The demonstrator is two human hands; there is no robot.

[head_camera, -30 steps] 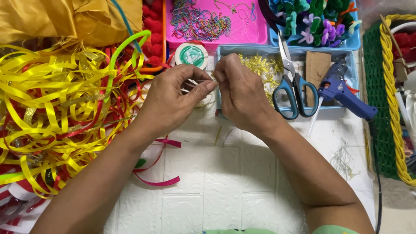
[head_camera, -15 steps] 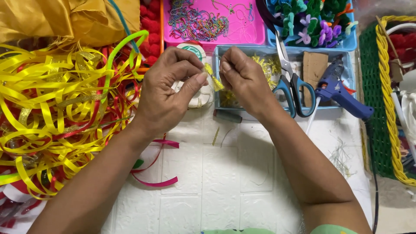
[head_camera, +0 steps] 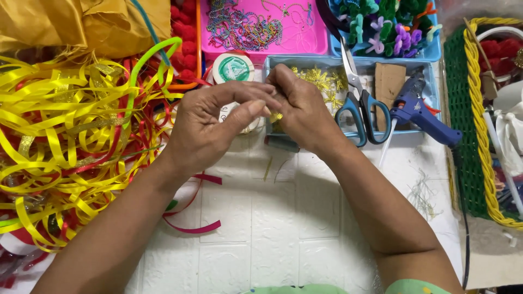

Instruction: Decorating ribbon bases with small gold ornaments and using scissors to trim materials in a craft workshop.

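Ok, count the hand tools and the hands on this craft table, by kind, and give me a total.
Scissors: 1
Glue gun: 1
Hands, left hand and right hand, pinching a small yellow piece: 2
Total: 4

A white brick-patterned tabletop (head_camera: 261, 239) fills the view; left of it spreads a yellow ribbon heap (head_camera: 60, 141), evenly lit.

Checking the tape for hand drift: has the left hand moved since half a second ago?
Yes. The left hand dropped lower, uncovering the white thread spool it overlapped before.
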